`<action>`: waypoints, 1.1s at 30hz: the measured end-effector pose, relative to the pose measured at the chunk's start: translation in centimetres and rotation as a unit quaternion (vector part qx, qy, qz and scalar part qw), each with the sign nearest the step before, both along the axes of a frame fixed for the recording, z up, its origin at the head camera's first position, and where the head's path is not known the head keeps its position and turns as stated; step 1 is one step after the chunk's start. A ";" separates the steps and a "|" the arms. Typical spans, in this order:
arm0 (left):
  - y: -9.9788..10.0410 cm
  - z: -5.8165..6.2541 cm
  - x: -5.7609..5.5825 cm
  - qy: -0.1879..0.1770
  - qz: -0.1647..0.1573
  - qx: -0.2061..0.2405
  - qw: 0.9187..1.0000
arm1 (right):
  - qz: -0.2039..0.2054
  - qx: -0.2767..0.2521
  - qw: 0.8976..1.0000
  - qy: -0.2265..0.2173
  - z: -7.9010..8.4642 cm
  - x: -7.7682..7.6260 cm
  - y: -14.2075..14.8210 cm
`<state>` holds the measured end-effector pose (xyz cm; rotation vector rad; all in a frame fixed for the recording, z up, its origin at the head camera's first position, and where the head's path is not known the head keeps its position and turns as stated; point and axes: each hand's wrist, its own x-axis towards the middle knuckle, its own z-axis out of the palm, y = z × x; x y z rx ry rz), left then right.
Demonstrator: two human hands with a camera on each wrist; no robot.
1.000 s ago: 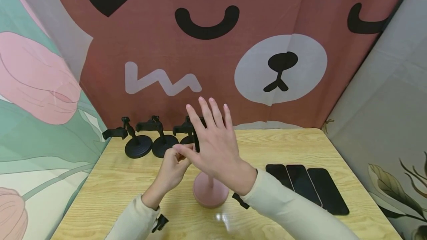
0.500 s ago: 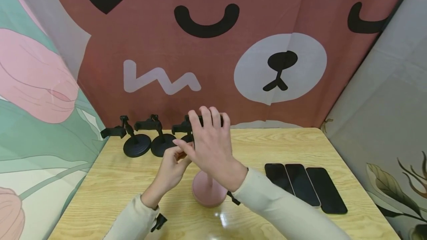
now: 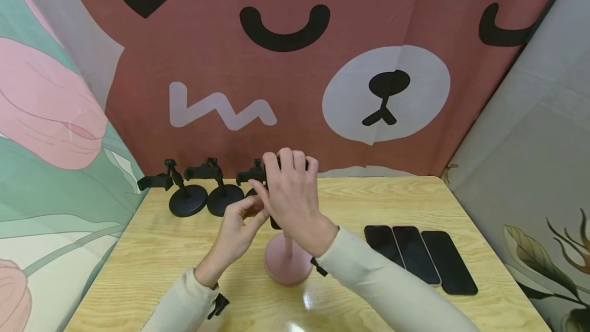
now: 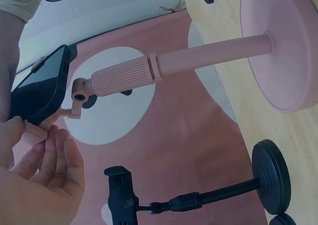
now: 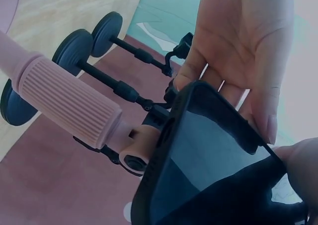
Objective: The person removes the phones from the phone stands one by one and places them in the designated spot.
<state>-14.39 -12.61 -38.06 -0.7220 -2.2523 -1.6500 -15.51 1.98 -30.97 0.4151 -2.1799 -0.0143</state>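
A pink phone stand (image 3: 288, 260) stands upright on the wooden table, its ribbed neck (image 4: 121, 77) angled up to a small clamp (image 4: 35, 133). A black-cased smartphone (image 4: 42, 83) sits at the clamp with its screen toward me. My right hand (image 3: 295, 199) lies over the phone from the near side, its fingers curled over the far edge and gripping it. With thumb and fingers, my left hand (image 3: 241, 229) pinches the clamp's end at the phone's left side. In the head view, my right hand hides most of the phone and clamp.
Several black phone stands (image 3: 188, 200) line the back left of the table (image 3: 369, 301). Three dark smartphones (image 3: 449, 263) lie side by side at the right. A curtain with a bear print (image 3: 207, 55) hangs right behind the table.
My right hand's fingers, straight and spread at first, have come down and curled over the phone. My left hand stays by the clamp, and more of the phone's lower edge now shows.
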 end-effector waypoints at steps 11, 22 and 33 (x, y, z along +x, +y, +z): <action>0.1 0.6 -0.2 -0.001 0.017 0.006 1.000 | 0.009 -0.013 1.000 0.007 0.1 -0.4 0.0; 0.1 1.1 0.2 0.001 0.031 -0.045 0.998 | 0.013 -0.016 1.000 0.004 0.2 -0.3 -0.1; 0.5 1.1 0.9 0.050 0.072 -0.068 0.994 | 0.024 -0.025 0.999 0.014 0.3 -0.4 -0.2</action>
